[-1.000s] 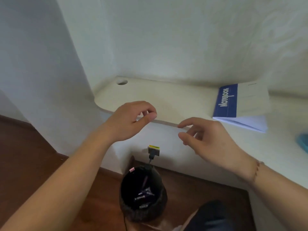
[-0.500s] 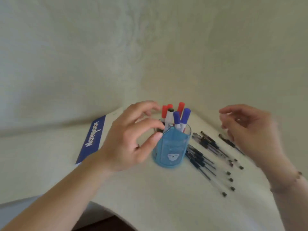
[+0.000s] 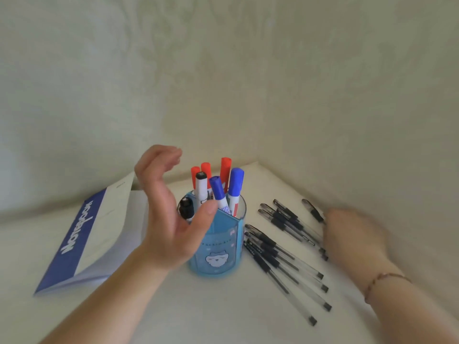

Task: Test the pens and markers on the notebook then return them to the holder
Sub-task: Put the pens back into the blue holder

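pale walls are closing in a corner behind a white desk (image 3: 223,316). her left hand (image 3: 166,219) is hovering spread beside the blue holder (image 3: 218,247), gripping nothing. markers (image 3: 234,187) are standing in it. her right hand (image 3: 352,237) is blurring over the pens (image 3: 283,259) lying right of the holder; its grip i cannot tell. a notebook (image 3: 87,239) is lying on the left.

Blue holder (image 3: 218,247) upright with markers (image 3: 224,187); pens (image 3: 280,254) beside; notebook (image 3: 92,234) closed.
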`<state>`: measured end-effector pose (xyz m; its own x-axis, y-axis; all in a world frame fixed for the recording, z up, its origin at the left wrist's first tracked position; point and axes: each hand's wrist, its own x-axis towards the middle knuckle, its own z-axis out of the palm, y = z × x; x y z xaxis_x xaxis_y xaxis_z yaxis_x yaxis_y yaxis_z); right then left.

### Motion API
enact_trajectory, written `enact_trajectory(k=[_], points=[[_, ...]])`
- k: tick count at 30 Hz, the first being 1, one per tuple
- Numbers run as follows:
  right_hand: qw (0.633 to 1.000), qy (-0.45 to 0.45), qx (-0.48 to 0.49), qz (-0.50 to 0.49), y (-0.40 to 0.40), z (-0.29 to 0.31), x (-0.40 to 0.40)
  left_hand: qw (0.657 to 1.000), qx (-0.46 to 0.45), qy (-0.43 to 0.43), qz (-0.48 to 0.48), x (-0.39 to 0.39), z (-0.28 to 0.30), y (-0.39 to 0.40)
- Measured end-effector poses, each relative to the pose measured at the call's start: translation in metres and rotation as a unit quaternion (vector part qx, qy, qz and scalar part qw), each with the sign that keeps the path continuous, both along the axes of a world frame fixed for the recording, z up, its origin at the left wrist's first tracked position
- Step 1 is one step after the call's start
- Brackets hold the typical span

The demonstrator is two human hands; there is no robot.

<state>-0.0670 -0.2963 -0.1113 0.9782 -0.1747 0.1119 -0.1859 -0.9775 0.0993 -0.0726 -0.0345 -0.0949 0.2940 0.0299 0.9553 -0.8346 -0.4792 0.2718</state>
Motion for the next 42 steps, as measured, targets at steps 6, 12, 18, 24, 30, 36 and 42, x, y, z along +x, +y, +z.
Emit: enact_trajectory(k=[6,12,18,24,30,36,42], points=[[0.899,-0.219,0.303,0.228,0.005,0.009,-0.013,0.985,0.049,-0.159,0.037,-0.015,0.009,0.008],[0.765,-0.204,0.376,0.482,0.028,0.053,-0.043,0.939,0.201,-0.193,0.2,-0.026,0.008,-0.008],[0.436,-0.113,0.751,0.482,0.061,0.07,-0.024,0.989,0.044,-0.096,0.106,-0.019,0.009,-0.001],[0.537,-0.116,0.743,0.381,0.096,0.036,-0.018,0.999,-0.008,-0.007,0.035,-0.016,0.002,-0.004],[0.509,-0.109,0.8,0.297,0.063,0.038,-0.018,0.991,0.02,0.086,-0.101,-0.007,-0.006,0.012],[0.626,-0.09,0.734,0.248,0.046,0.041,-0.019,0.973,0.075,0.165,-0.142,0.001,-0.011,0.025],[0.617,-0.11,0.683,0.376,0.023,0.047,-0.018,0.94,0.029,0.264,-0.212,-0.003,-0.012,0.017]])
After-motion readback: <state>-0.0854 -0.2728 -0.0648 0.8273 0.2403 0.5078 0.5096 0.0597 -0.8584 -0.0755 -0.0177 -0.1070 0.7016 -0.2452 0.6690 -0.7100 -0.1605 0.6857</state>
